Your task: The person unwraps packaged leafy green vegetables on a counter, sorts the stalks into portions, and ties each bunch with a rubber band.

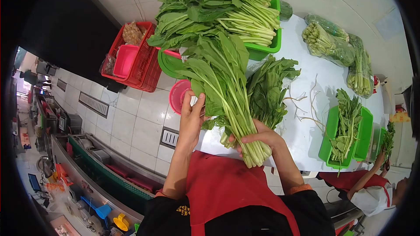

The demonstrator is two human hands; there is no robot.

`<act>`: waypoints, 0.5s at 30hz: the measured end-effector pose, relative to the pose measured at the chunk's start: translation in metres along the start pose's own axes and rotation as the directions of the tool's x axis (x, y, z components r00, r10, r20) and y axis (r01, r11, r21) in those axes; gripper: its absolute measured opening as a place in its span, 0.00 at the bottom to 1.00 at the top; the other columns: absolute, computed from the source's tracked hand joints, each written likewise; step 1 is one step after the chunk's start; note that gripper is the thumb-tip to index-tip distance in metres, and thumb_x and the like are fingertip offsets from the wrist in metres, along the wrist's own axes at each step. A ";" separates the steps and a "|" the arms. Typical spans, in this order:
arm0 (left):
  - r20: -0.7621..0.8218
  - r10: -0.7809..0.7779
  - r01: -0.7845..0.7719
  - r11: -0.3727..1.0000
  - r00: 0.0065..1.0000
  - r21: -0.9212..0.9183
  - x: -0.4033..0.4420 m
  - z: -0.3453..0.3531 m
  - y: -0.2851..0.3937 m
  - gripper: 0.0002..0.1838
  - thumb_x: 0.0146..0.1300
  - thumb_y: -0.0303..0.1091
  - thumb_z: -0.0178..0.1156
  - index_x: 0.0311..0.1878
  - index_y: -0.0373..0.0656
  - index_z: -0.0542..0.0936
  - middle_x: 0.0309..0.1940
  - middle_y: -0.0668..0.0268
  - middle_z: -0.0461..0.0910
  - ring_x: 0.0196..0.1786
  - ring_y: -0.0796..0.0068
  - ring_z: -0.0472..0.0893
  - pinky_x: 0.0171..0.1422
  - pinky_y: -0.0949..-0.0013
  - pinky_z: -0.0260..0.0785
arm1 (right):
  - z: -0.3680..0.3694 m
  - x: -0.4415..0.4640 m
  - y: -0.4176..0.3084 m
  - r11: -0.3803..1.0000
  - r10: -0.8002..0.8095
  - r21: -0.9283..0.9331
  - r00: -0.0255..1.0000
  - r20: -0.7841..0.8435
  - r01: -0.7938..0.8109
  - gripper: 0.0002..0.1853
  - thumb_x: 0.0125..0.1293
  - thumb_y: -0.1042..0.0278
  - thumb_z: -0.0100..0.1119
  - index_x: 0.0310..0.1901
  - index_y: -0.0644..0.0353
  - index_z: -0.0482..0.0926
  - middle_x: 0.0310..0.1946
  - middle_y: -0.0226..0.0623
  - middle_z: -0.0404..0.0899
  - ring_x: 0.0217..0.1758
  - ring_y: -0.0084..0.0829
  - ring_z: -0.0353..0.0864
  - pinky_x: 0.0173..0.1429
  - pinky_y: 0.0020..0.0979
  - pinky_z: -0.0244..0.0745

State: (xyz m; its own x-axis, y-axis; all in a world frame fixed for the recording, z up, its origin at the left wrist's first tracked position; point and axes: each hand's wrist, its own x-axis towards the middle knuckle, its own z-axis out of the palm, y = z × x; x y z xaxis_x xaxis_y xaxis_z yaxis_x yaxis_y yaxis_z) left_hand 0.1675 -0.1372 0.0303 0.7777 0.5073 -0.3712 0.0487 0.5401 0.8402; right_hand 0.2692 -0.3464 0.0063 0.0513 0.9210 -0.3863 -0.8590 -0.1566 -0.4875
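Observation:
A bunch of leafy greens (229,98) with long pale green stems is held up in front of my red apron. My right hand (264,137) is closed round its stems near the cut ends. At the leafy side, my left hand (191,116) has its fingers curled at the edge of a leaf; part of the fingertips is hidden. Behind the bunch, more dark leafy greens (269,91) lie on the white table (302,131). Further back, a large heap of the same greens (218,11) fills a green crate (273,41).
Wrapped vegetable bundles (326,43) lie at the table's back right. Thin loose strands (313,100) lie mid-table. A green basket (330,142) holds more greens, near a co-worker (367,190) at right. Red crates (142,72) and a pink bowl (177,96) stand left.

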 end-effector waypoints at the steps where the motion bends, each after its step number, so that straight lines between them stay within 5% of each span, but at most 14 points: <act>1: -0.005 0.000 0.000 1.000 1.000 0.003 0.000 0.000 -0.001 0.09 0.78 0.40 0.53 0.53 0.49 0.68 0.49 0.66 0.80 0.51 0.76 0.81 0.54 0.68 0.77 | -0.002 0.002 0.002 1.000 -0.021 -0.020 1.000 0.023 0.022 0.35 0.59 0.80 0.68 0.67 0.63 0.63 0.50 0.50 0.80 0.39 0.37 0.86 0.42 0.42 0.88; 6: 0.032 0.044 -0.043 0.998 0.999 -0.051 -0.005 0.002 0.001 0.13 0.78 0.45 0.52 0.57 0.48 0.69 0.55 0.64 0.78 0.55 0.74 0.80 0.57 0.66 0.75 | 0.007 -0.003 -0.003 0.980 0.011 -0.199 1.000 -0.012 -0.014 0.37 0.55 0.81 0.71 0.66 0.65 0.62 0.43 0.52 0.82 0.36 0.37 0.86 0.37 0.41 0.87; 8: 0.032 0.015 -0.010 0.989 0.999 -0.148 -0.002 -0.005 -0.003 0.30 0.79 0.54 0.42 0.75 0.45 0.61 0.69 0.61 0.69 0.65 0.65 0.75 0.68 0.56 0.69 | 0.014 -0.006 -0.005 0.965 -0.006 -0.261 0.997 0.073 0.025 0.32 0.58 0.77 0.71 0.62 0.66 0.67 0.42 0.43 0.82 0.35 0.30 0.85 0.37 0.35 0.85; 9: 0.028 0.016 -0.011 0.989 0.999 -0.149 -0.002 -0.006 -0.005 0.30 0.79 0.54 0.42 0.75 0.45 0.61 0.69 0.61 0.69 0.65 0.65 0.75 0.68 0.56 0.69 | 0.018 -0.008 -0.005 0.965 -0.003 -0.261 0.997 0.075 0.022 0.32 0.58 0.77 0.71 0.62 0.66 0.67 0.42 0.43 0.82 0.35 0.30 0.85 0.37 0.35 0.85; 11: -0.014 0.022 -0.025 0.966 1.000 -0.256 0.000 -0.010 -0.007 0.35 0.78 0.60 0.38 0.75 0.43 0.62 0.70 0.61 0.69 0.69 0.63 0.71 0.71 0.52 0.66 | 0.027 -0.010 -0.004 0.766 -0.076 -0.640 0.997 0.010 0.065 0.30 0.59 0.76 0.67 0.64 0.67 0.68 0.43 0.42 0.82 0.33 0.32 0.86 0.37 0.33 0.83; 12: -0.022 0.022 -0.027 0.967 1.000 -0.253 0.000 -0.012 -0.007 0.35 0.78 0.60 0.38 0.75 0.43 0.62 0.70 0.61 0.69 0.69 0.63 0.71 0.71 0.52 0.66 | 0.031 -0.012 -0.002 0.768 -0.072 -0.637 0.997 0.016 0.065 0.30 0.59 0.76 0.67 0.64 0.67 0.68 0.43 0.42 0.82 0.33 0.32 0.86 0.37 0.33 0.83; 13: 0.006 -0.063 0.061 0.934 0.998 -0.351 0.000 -0.016 -0.007 0.35 0.78 0.61 0.38 0.75 0.42 0.62 0.70 0.61 0.69 0.70 0.63 0.71 0.70 0.51 0.66 | 0.035 -0.015 0.001 0.309 -0.238 -0.951 0.965 -0.107 -0.029 0.31 0.59 0.77 0.64 0.65 0.66 0.68 0.42 0.41 0.82 0.33 0.35 0.85 0.38 0.35 0.83; 14: 0.045 -0.144 0.149 0.884 0.989 -0.442 0.001 -0.020 -0.007 0.36 0.77 0.61 0.38 0.74 0.41 0.62 0.70 0.61 0.69 0.70 0.62 0.71 0.70 0.49 0.66 | 0.038 -0.017 0.005 -0.218 -0.439 -0.949 0.891 -0.114 -0.229 0.32 0.59 0.77 0.62 0.67 0.64 0.68 0.42 0.41 0.82 0.33 0.37 0.85 0.40 0.38 0.82; 15: 0.231 -0.118 0.222 0.835 0.966 -0.504 0.005 -0.040 -0.025 0.34 0.77 0.61 0.38 0.76 0.49 0.60 0.74 0.58 0.63 0.73 0.50 0.66 0.73 0.41 0.62 | 0.032 -0.015 0.014 -0.315 -0.547 -0.891 0.829 -0.111 -0.327 0.37 0.57 0.78 0.60 0.71 0.53 0.68 0.40 0.38 0.80 0.37 0.39 0.83 0.43 0.41 0.79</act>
State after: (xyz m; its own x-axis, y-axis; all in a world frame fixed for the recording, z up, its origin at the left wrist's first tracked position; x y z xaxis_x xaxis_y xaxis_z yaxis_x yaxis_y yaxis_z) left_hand 0.1449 -0.1209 -0.0085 0.8900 0.2717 -0.3663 -0.1026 0.9019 0.4196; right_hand 0.2400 -0.3510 0.0309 0.5695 0.8098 -0.1406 0.7073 -0.5700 -0.4180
